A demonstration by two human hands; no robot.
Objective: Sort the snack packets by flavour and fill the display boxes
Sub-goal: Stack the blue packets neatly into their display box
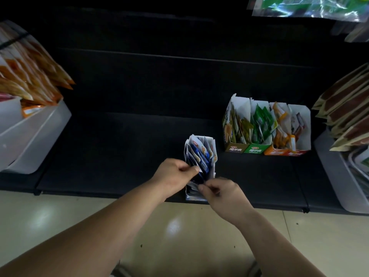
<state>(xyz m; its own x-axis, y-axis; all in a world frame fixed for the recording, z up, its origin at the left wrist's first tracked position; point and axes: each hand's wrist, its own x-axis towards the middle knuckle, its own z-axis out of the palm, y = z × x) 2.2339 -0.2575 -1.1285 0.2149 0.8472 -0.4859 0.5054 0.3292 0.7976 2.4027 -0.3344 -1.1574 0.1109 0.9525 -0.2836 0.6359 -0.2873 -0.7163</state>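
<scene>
- Nearest to me is the pale tiled floor (pixel 60 220), with a patch of glare on it; both bare forearms reach up over it toward the shelf.
- My right hand (pixel 221 193) is at the front lip of the black shelf (pixel 119 152). Its fingers are curled, and thumb and forefinger are pressed together on the near end of the row of blue packets (pixel 201 156). I cannot tell whether the box wall is caught in that pinch too.
- My left hand (pixel 175 173) is just beyond it, on the left side of the same row. Its thumb and fingertips pinch the top edge of one packet.
- The blue packets stand upright, fanned a little, inside the blue display box (pixel 214 145). This narrow box sits at the shelf's front edge, lengthwise away from me.
- Farther back and to the right, four more boxes stand side by side, touching: the olive box (pixel 235 149), green box (pixel 255 150), orange box (pixel 276 151) and red box (pixel 297 153). Each holds upright packets.
- At the left end of the shelf, a white bin (pixel 40 132) carries a leaning stack of orange packs (pixel 30 76).
- At the right end, another white bin (pixel 329 166) holds brown packs (pixel 347 108).
- Farthest off, in the top right corner, glossy green bags (pixel 299 7) hang.
</scene>
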